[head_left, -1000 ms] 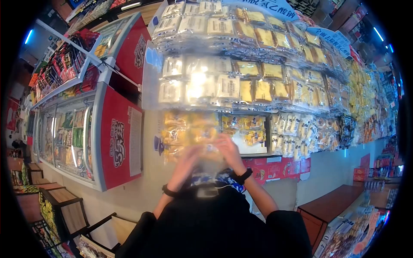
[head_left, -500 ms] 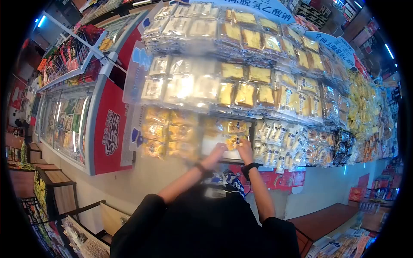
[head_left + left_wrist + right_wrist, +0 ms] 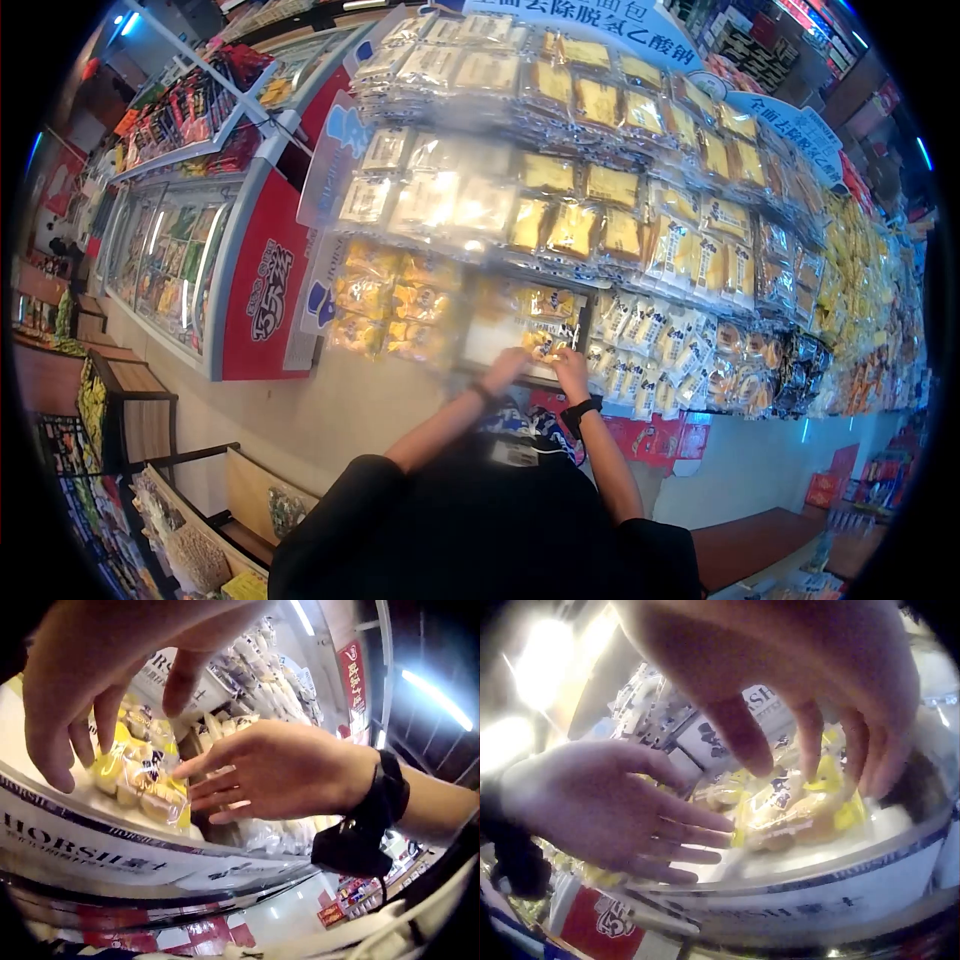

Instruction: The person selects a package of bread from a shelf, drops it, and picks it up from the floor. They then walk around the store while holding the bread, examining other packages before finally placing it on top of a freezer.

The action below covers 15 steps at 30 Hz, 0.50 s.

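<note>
A clear and yellow bag of small round buns (image 3: 543, 345) lies at the front of a white-floored display tray (image 3: 487, 338). My left hand (image 3: 508, 366) is at the bag's left side. In the right wrist view, straight fingers of the left hand (image 3: 604, 806) reach the bag's left edge (image 3: 799, 814). On the other side is my right hand (image 3: 572, 375). The left wrist view shows the right hand (image 3: 289, 769) with extended fingers against the bag's right end (image 3: 146, 784). More such bags (image 3: 525, 298) sit behind it in the tray.
Yellow-packed buns (image 3: 395, 300) fill the section left of the tray. White-wrapped sticks (image 3: 640, 345) lie to its right. Stacked bread packs (image 3: 570, 225) rise behind. A red-sided freezer (image 3: 265, 290) stands at far left. The tray's printed front wall (image 3: 112, 844) runs below the hands.
Both hands have moved right relative to the display, from in front of the left yellow packs to the bag in the tray. Since half a second ago they have stayed around that bag.
</note>
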{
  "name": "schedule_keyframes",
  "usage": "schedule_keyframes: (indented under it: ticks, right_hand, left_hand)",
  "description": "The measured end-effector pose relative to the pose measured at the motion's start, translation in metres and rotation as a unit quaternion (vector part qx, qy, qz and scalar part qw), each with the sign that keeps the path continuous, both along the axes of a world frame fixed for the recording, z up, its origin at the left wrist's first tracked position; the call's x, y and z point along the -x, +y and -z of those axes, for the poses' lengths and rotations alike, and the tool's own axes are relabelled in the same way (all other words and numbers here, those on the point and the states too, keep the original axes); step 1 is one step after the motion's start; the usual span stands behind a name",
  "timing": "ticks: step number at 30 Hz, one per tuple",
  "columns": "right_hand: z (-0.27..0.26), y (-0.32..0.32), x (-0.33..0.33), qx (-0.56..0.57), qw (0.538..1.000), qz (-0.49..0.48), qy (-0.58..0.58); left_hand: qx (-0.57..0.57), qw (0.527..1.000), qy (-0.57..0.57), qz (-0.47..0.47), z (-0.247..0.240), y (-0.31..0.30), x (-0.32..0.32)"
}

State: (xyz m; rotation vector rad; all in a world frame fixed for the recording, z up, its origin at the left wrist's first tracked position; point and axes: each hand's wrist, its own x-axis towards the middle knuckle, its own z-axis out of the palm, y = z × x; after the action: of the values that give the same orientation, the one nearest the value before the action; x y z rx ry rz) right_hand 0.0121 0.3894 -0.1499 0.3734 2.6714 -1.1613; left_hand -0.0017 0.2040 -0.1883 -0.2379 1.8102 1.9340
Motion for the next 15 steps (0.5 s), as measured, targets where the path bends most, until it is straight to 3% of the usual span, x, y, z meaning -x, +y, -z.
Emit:
schedule_keyframes:
  ticks: [3, 5, 7, 10, 13, 14, 15]
  right_hand:
    - [-0.009, -0.007, -0.011, 0.008, 0.991, 0.018, 0.133]
    - [-0.025, -0.007, -0.012, 0.063, 0.995, 0.031, 0.072]
    - [-0.045, -0.011, -0.010, 0.037, 0.997, 0.003, 0.073]
    - [-0.060, -0.024, -0.001, 0.225, 0.973, 0.011, 0.044]
    - [-0.100, -0.055, 0.016, 0.210, 0.973, -0.055, 0.085]
    - [-0.120, -0.069, 0.024, 0.208, 0.974, -0.068, 0.056]
    - [-0.121, -0.082, 0.032, 0.218, 0.970, -0.086, 0.062]
  left_hand:
    - [-0.011, 1.000, -0.015, 0.023, -0.072, -0.011, -0.006]
    - [0.043, 0.999, -0.009, -0.028, -0.126, -0.010, -0.010]
    - [0.098, 0.995, 0.010, -0.004, -0.123, -0.018, -0.009]
    - [0.112, 0.989, 0.099, 0.003, -0.155, -0.038, -0.010]
    - [0.207, 0.952, 0.223, -0.036, -0.168, -0.072, -0.010]
    - [0.280, 0.920, 0.271, -0.047, -0.173, -0.084, -0.010]
    - [0.302, 0.913, 0.269, -0.050, -0.179, -0.098, -0.007]
